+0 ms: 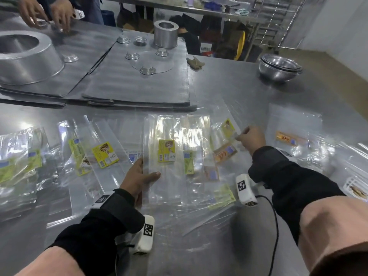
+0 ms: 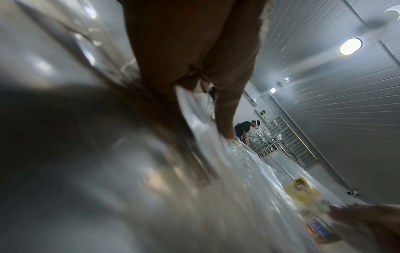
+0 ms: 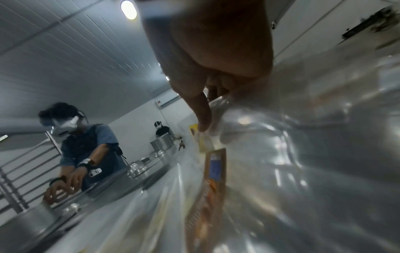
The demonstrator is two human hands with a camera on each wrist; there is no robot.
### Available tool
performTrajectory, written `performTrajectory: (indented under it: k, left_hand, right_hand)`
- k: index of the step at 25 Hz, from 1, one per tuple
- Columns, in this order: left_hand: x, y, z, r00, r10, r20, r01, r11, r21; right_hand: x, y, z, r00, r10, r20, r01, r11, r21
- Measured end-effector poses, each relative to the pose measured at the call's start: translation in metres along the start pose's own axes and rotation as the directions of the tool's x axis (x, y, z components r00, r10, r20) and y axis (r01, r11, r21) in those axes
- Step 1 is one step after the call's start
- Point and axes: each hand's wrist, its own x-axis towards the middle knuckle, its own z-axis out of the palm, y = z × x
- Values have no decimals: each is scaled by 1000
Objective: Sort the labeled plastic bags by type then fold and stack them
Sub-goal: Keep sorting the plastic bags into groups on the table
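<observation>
Thumb on top and fingers underneath, the left hand [image 1: 139, 177] grips the near-left edge of a clear bag with a yellow label [image 1: 166, 150]. This yellow bag [image 1: 159, 176] lies flat at the middle of the steel table [image 1: 229, 92], its long axis running from the person toward the far side, label upright and facing up. The left wrist camera shows the same grip from below, the thumb [image 2: 225, 119] pressed onto the plastic.

Farther right, the right hand [image 1: 251, 138] pinches the corner of another clear bag, lifted slightly off the table. Its thumb [image 3: 202, 118] and fingers close on the film. Which label belongs to that bag I cannot tell; an orange label [image 1: 225, 153] lies just below the pinch, tilted, and a small yellow one [image 1: 228, 127] just left of it.

More clear bags overlap across the near table. A green pile [image 1: 18, 164] lies at the far left, and a second yellow-labelled bag [image 1: 105, 154] slants beside it. An orange bag [image 1: 288, 138] lies apart on the right.

Both forearms reach forward in black sleeves, each with a white wrist camera.

Behind the bags sit grey trays [image 1: 139, 86] carrying small metal cups [image 1: 132, 55] and a metal cylinder [image 1: 166, 33]. A large round pan [image 1: 29, 56] stands at the left, with nested steel bowls [image 1: 279, 66] at the right. Another person's hands [image 1: 47, 12] work at the far-left corner.
</observation>
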Motion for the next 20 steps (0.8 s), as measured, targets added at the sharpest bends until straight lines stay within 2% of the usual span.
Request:
performTrajectory:
  k: [2,4,6,8,9,10,11,12,13,14,15,16,17,18,20]
  left_hand:
    - [0,0,0,1000,-2,-11,2,1000,12]
    - [0,1,1,1000,-6,-18,6,1000,17]
    - [0,1,2,999,-11,-30,12,1000,18]
    - [0,1,2,999,-20,-40,21,1000,18]
    - [0,1,2,999,-19,-44,20,999,28]
    - [0,0,1,999,-17,-47,20,999,45]
    - [1,0,1,998,-18,-57,21,998,60]
    - [2,0,0,997,-24,-73,29,997,68]
    - [2,1,1,996,-29,-81,35,997,69]
    - [3,1,1,995,-32,-94,39,996,74]
    - [3,3,2,993,-33,-109,43,995,86]
    - [1,4,4,992,-33,-124,45,995,91]
    - [-1,6,5,991,-39,-125,49,996,76]
    - [-2,6,6,993,-51,-109,56,997,45]
    - [-7,13,5,997,-39,-66,41,999,31]
  right_hand:
    - [0,-10,-7,999,4,41,-7,997,76]
    - [-1,-23,-13,998,-45,33,43,997,63]
    - [-9,-39,-23,984,-176,-6,174,976,-128]
    - [-24,-59,-32,930,-365,-32,311,833,-457]
    - [-33,-68,-33,898,-440,-11,367,761,-534]
    - [-40,-78,-32,878,-478,5,403,734,-546]
    - [-44,-86,-27,874,-486,16,441,778,-448]
    - [-50,-94,-23,894,-446,40,444,869,-218]
    - [-54,-98,-14,928,-361,97,351,930,108]
    - [-60,-97,-4,940,-269,209,174,908,382]
    - [-67,-91,11,920,-193,341,-3,866,499]
    - [-76,-81,26,881,-142,452,-111,866,487]
    - [-84,-69,44,844,-104,526,-144,901,409]
    - [-94,-57,58,816,-80,572,-143,932,334]
    - [-100,-42,83,794,-60,605,-142,949,281]
